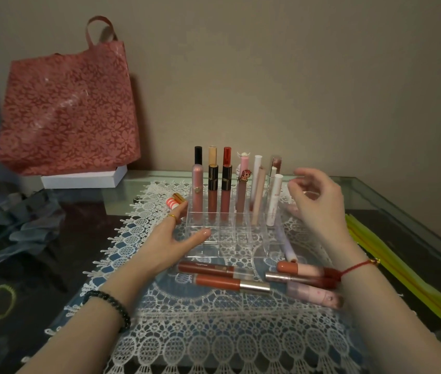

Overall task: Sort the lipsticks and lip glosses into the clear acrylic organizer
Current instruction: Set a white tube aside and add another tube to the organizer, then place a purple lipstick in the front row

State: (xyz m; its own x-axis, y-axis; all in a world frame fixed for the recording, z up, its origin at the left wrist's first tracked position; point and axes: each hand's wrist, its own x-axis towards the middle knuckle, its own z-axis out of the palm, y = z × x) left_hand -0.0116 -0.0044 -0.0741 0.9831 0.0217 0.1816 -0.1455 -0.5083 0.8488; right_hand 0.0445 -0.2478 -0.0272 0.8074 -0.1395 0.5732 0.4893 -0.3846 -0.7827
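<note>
In the upper left of the frame a pink bag leans on the wall, its base on a white box; both are well apart from the work.

Left of centre, the left hand lies with its fingers nearly straight against the left wall of the organizer, the thumb on the front rim. It grasps nothing. I judge it is there to keep the light tray from sliding. A striped lipstick lies just beside its fingertips.

In the centre, the standing tubes fill the two back rows, tall ones behind so each cap stays visible. The front compartments are empty. Below them the loose tubes lie flat on the lace cloth, waiting for their places.

Right of centre, the right hand hovers beside the organizer, fingers loosely curled and holding nothing.

The cloth covers a glass table. Yellow strips lie along the right edge. The wall behind is plain beige and the light is dim.
</note>
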